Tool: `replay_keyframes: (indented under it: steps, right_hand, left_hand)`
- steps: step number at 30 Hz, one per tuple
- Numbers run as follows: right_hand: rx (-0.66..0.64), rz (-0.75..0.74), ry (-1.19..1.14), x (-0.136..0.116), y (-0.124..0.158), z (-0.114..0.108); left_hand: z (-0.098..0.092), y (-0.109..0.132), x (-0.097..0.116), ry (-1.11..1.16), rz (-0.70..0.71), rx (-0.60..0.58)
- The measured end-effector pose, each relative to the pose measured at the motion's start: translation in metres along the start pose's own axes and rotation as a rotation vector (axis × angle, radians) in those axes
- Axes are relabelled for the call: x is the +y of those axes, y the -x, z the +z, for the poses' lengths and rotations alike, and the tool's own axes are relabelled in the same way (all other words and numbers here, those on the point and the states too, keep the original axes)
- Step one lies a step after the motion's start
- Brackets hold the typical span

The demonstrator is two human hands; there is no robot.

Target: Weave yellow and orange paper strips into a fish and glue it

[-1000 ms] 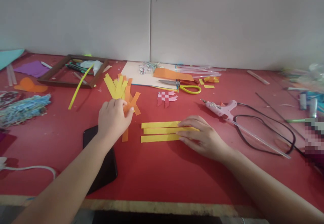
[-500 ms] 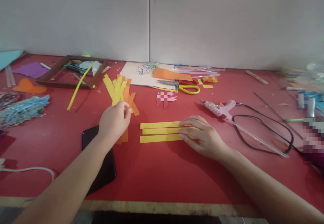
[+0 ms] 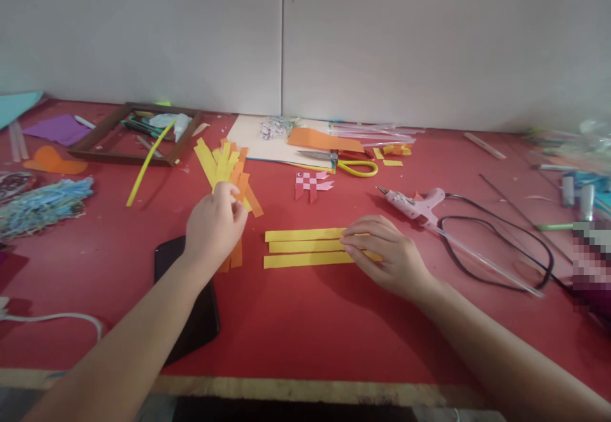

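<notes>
My left hand is closed, pinching orange paper strips in a loose pile of yellow and orange strips on the red table. Three long yellow strips lie side by side in front of me. My right hand rests on their right ends, with the fingertips curled down onto the paper. A black phone lies under my left forearm.
A pink glue gun with a black cord lies to the right. Yellow-handled scissors rest on cream paper at the back. A small pink woven piece, a wooden frame and blue tassels are also on the table.
My left hand has shifted the orange strips slightly within the pile. My right hand has curled its fingers and slid a little to the right along the yellow strips.
</notes>
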State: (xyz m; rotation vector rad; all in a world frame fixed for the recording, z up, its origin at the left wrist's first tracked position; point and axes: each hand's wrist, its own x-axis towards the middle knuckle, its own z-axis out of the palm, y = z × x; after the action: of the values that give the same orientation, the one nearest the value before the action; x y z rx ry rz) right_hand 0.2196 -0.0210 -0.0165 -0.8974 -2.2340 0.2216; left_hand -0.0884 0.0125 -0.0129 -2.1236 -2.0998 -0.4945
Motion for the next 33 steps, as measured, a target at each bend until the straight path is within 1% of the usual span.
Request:
replay_keyframes:
  steps: [4, 8, 13, 16, 18, 20, 23, 25, 27, 29, 30, 32, 33]
  right_hand:
    - [0.007, 0.011, 0.001, 0.0, -0.001, 0.0]
    - [0.032, 0.011, 0.003, 0.0, -0.001, 0.001]
    - [0.032, 0.019, -0.002, 0.0, -0.001, 0.001]
    - [0.033, 0.02, 0.001, 0.0, -0.001, 0.0]
    - [0.041, 0.024, 0.002, -0.001, -0.001, -0.001]
    - [0.049, 0.033, 0.003, -0.001, -0.002, -0.001]
    - [0.051, 0.04, 0.0, 0.0, -0.001, -0.001]
    - [0.055, 0.047, -0.008, 0.0, -0.001, -0.001]
    - [0.063, 0.078, -0.028, -0.002, -0.002, -0.003]
    - [0.056, 0.149, -0.085, -0.008, -0.006, -0.006]
    - [0.042, 0.206, -0.136, -0.012, -0.01, -0.008]
    - [-0.007, 0.366, -0.31, -0.021, -0.022, -0.011]
    - [-0.045, 0.459, -0.425, -0.025, -0.03, -0.011]
  left_hand:
    - [0.004, 0.001, -0.001, -0.08, 0.035, -0.011]
    - [0.007, 0.0, -0.003, -0.111, 0.0, -0.049]
    - [0.007, 0.0, -0.004, -0.069, -0.013, -0.063]
    - [0.005, 0.0, -0.003, -0.005, -0.046, -0.067]
    - [0.004, -0.001, -0.003, 0.055, -0.076, -0.05]
    - [0.001, -0.002, -0.001, 0.15, -0.113, -0.008]
    - [-0.005, -0.003, 0.001, 0.359, -0.165, 0.098]
    - [-0.011, -0.004, 0.002, 0.54, -0.191, 0.152]
    - [-0.02, -0.005, 0.005, 0.77, -0.217, 0.157]
    - [-0.031, -0.004, 0.011, 1.01, -0.235, 0.113]
    - [-0.037, -0.004, 0.016, 1.109, -0.246, 0.046]
    - [-0.047, -0.002, 0.027, 1.23, -0.247, -0.128]
    - [-0.051, -0.002, 0.033, 1.266, -0.219, -0.177]
